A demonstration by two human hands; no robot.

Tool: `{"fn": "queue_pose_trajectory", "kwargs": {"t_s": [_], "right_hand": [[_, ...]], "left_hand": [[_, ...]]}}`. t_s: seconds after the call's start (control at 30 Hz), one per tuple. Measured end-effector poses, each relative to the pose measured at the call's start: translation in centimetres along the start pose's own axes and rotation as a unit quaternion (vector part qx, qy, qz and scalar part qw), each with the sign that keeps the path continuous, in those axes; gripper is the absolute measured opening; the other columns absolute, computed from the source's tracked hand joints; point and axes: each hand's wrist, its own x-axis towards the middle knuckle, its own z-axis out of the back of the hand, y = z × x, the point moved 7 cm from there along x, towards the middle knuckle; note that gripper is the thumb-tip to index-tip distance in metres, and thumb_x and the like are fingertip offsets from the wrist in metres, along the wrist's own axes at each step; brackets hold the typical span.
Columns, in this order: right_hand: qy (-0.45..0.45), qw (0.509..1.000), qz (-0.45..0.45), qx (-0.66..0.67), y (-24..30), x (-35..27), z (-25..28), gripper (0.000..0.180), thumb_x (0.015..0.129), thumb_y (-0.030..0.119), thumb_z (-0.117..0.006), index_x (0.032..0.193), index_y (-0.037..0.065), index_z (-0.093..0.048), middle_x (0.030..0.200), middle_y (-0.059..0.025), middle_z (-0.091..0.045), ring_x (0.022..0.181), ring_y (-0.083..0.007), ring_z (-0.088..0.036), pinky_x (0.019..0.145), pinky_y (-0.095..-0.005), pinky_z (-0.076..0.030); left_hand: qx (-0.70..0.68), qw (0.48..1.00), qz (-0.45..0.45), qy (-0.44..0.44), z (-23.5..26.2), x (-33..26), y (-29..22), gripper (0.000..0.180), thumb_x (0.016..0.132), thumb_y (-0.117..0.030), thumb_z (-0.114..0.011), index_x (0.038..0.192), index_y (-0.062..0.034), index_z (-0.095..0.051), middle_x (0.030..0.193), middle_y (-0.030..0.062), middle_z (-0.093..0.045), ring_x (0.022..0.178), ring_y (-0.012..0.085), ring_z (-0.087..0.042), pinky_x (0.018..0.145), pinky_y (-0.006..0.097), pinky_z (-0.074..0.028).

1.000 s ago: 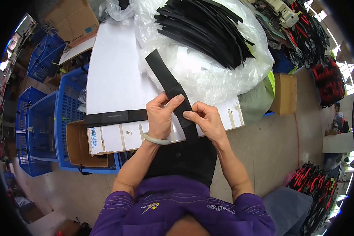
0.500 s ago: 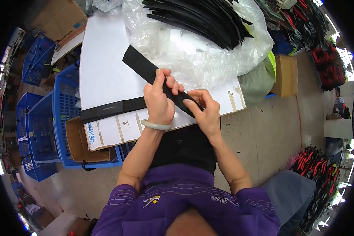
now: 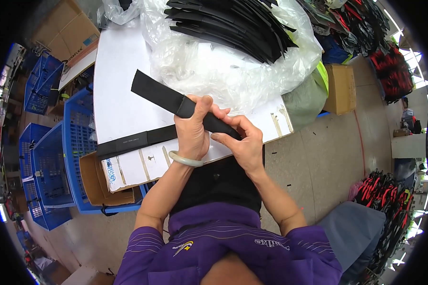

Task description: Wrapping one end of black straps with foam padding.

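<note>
Both hands hold one black fabric strip [image 3: 154,91] over the near edge of the white board-topped table [image 3: 123,71]. My left hand [image 3: 193,124], with a pale bangle on its wrist, is closed round the strip's middle, thumb on top. The strip's flat end sticks out to the upper left. My right hand [image 3: 245,140] pinches the lower right end between thumb and fingers; that tip is partly hidden. Another black strip [image 3: 138,141], with a small printed label, lies along the table's front edge beside my left hand.
A large pile of black strips [image 3: 228,26] lies on crumpled clear plastic [image 3: 180,66] at the back. Blue crates [image 3: 73,142] and an open cardboard box [image 3: 92,173] stand at left. A grey-green bag [image 3: 306,97] and a carton [image 3: 341,89] are at right.
The held strip has turned flatter, its free end swinging left and down. My left thumb has shifted right along it, and both hands still grip it. The whole view has shifted slightly.
</note>
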Motion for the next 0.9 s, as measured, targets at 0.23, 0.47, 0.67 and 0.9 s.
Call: {"fn": "queue_pose_trajectory", "kwargs": {"t_s": [0.23, 0.47, 0.67, 0.9], "right_hand": [[0.095, 0.991, 0.012, -0.089, 1.1, 1.4, -2.2, 0.021, 0.077, 0.005, -0.078, 0.096, -0.001, -0.071, 0.090, -0.0061, -0.071, 0.080, -0.0092, -0.064, 0.070, -0.0243, -0.050], [-0.050, 0.950, 0.089, -0.296, -1.7, 18.3, -0.3, 0.026, 0.079, 0.023, -0.075, 0.082, -0.002, -0.068, 0.081, -0.0138, -0.067, 0.076, -0.0268, -0.065, 0.070, -0.0393, -0.051], [-0.102, 0.924, 0.025, -0.367, -4.8, 22.3, -0.9, 0.021, 0.077, 0.017, -0.077, 0.088, 0.001, -0.069, 0.079, -0.0078, -0.068, 0.071, -0.0153, -0.062, 0.070, -0.0281, -0.049], [0.041, 0.977, 0.174, -0.114, 5.9, 16.4, -0.5, 0.010, 0.082, 0.007, -0.071, 0.086, 0.000, -0.066, 0.094, -0.0100, -0.070, 0.084, -0.0190, -0.066, 0.079, -0.0298, -0.051]], "left_hand": [[-0.001, 0.994, -0.011, -0.112, 3.6, 0.2, -0.8, 0.032, 0.090, -0.028, -0.072, 0.082, -0.0074, -0.048, 0.061, 0.0062, -0.055, 0.054, 0.0168, -0.059, 0.064, 0.043, -0.061], [0.037, 0.987, -0.020, -0.156, 6.6, -0.6, -5.1, 0.040, 0.098, -0.037, -0.058, 0.073, -0.0064, -0.051, 0.053, 0.0059, -0.050, 0.043, 0.0211, -0.054, 0.065, 0.042, -0.057], [-0.004, 0.988, 0.009, -0.151, 7.0, -1.8, -4.1, 0.033, 0.097, -0.029, -0.060, 0.075, -0.0081, -0.048, 0.053, 0.0053, -0.050, 0.041, 0.0192, -0.052, 0.058, 0.040, -0.057], [-0.015, 0.990, 0.001, -0.138, 4.4, 0.2, -3.6, 0.016, 0.091, -0.012, -0.068, 0.099, 0.0000, -0.060, 0.063, 0.0048, -0.054, 0.045, 0.0140, -0.053, 0.055, 0.033, -0.056]]}}
